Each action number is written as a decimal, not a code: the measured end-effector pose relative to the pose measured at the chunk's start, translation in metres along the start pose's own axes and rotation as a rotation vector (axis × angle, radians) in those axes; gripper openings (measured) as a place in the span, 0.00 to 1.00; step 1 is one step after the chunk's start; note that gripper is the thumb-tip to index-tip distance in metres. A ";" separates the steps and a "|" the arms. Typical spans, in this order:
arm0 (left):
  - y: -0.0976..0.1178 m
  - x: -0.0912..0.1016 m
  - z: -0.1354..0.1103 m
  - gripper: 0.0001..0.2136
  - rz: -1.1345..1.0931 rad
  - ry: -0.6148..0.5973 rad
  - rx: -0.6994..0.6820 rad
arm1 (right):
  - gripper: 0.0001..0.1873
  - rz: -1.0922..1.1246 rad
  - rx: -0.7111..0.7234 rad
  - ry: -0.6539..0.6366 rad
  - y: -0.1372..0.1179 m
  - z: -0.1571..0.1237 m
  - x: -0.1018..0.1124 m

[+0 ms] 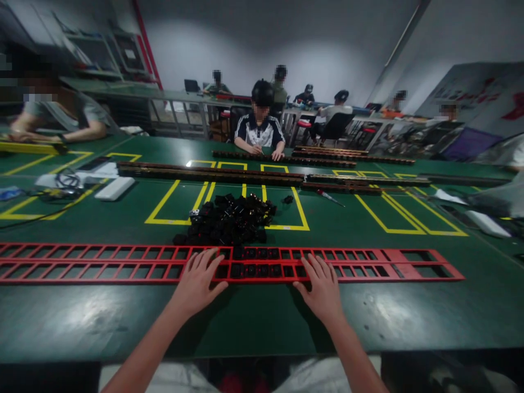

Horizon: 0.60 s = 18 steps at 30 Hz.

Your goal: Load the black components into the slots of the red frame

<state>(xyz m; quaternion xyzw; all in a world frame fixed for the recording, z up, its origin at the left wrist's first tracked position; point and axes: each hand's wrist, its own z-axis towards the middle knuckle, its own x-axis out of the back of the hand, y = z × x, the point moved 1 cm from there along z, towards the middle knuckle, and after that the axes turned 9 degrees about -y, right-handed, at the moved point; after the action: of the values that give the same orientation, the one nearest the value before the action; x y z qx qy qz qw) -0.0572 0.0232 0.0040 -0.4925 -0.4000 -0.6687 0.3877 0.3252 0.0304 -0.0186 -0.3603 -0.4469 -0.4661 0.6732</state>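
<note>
A long red frame [159, 263] with two rows of square openings lies across the green table in front of me. Several small black square parts [256, 270] sit in openings near its middle, in both rows. My left hand [200, 281] rests on the frame to the left of these parts, fingers spread. To their right, my right hand [320, 284] lies on the frame, also with fingers apart. Neither hand holds anything. Just behind the frame is a heap of loose black parts [231, 218].
Long dark strips [213, 173] run across the table beyond the heap. A screwdriver [329, 197] lies near them. White boxes [115, 189] and cables [67, 180] are at the left. Across the table a person [260, 125] works on another strip; more people sit farther back.
</note>
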 end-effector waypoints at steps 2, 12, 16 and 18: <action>0.011 -0.004 0.006 0.28 0.007 -0.003 -0.038 | 0.33 -0.016 -0.011 -0.006 -0.001 -0.003 -0.004; 0.096 -0.014 0.058 0.23 -0.125 -0.027 -0.148 | 0.33 -0.043 -0.011 -0.009 0.002 -0.005 -0.005; 0.118 -0.015 0.081 0.23 -0.164 -0.123 -0.136 | 0.33 -0.037 -0.025 -0.030 0.003 -0.005 -0.006; 0.123 -0.018 0.090 0.24 -0.165 -0.158 -0.136 | 0.33 -0.030 -0.031 -0.041 0.003 -0.005 -0.005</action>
<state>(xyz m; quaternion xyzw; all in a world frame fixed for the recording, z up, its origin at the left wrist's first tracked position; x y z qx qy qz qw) 0.0905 0.0614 0.0226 -0.5343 -0.4223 -0.6829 0.2641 0.3287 0.0283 -0.0257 -0.3735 -0.4586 -0.4756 0.6512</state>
